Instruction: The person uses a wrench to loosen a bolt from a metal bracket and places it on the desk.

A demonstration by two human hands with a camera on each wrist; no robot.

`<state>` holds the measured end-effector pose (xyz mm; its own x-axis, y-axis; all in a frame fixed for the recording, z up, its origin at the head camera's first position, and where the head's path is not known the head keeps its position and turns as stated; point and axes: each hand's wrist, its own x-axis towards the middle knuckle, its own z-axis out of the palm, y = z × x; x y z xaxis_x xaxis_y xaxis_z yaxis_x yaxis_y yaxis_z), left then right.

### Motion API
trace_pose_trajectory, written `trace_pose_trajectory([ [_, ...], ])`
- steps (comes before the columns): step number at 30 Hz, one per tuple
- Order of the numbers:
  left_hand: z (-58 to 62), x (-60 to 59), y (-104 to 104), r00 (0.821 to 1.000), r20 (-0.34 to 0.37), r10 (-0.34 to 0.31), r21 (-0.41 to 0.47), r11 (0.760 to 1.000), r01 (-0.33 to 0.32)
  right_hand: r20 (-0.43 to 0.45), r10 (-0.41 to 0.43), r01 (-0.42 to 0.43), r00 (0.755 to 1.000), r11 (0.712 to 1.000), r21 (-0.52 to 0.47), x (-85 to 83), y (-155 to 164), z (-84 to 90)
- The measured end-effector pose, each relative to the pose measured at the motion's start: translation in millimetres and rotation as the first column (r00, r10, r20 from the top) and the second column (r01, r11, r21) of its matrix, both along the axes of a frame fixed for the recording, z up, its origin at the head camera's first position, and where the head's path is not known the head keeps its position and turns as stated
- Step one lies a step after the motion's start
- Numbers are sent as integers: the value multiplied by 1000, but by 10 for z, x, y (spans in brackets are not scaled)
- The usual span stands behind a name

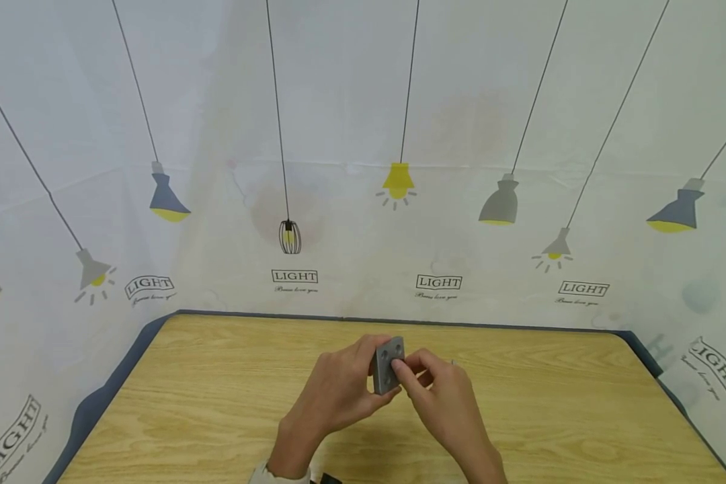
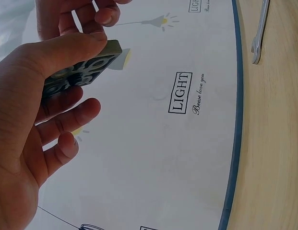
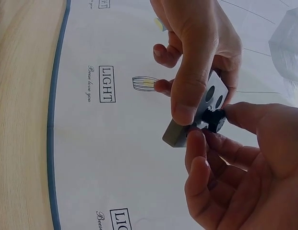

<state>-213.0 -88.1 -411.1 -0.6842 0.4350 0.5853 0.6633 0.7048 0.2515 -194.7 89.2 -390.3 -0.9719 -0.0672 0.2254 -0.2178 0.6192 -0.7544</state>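
Observation:
A small grey block (image 1: pixel 393 342) with several round holes is held up above the table by my left hand (image 1: pixel 339 386). In the right wrist view, the thumb of that left hand (image 3: pixel 199 52) lies along one side of the block (image 3: pixel 175 133), other fingers behind. My right hand (image 1: pixel 450 396) meets the holed face; in the right wrist view its thumb and fingers pinch a black bolt (image 3: pixel 217 120) with a round head. The bolt stands at one of the holes; how deep it sits cannot be told. Underside recesses of the block (image 2: pixel 114 47) show in the left wrist view.
A metal wrench (image 2: pixel 257 44) lies on the wood-grain table (image 1: pixel 230 363), seen in the left wrist view. A white cloth (image 1: pixel 345 134) printed with lamps surrounds the table at the back and sides, with a dark blue border (image 1: pixel 115 376) along the edge.

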Motion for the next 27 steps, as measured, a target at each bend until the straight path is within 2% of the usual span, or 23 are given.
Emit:
trace_pose_trajectory([
  [5,-5,-3,-5,1000,-10,1,1,1000,-1,-6,10,-10,1000,1000,11,0,-2,9],
  [17,-3,-4,-8,1000,25,-16,14,1000,16,-45,38,-37,998,999,5,19,20,14],
  [27,-3,-4,-21,1000,5,-2,1,1000,2,-70,58,-58,996,998,4,13,19,3],
])
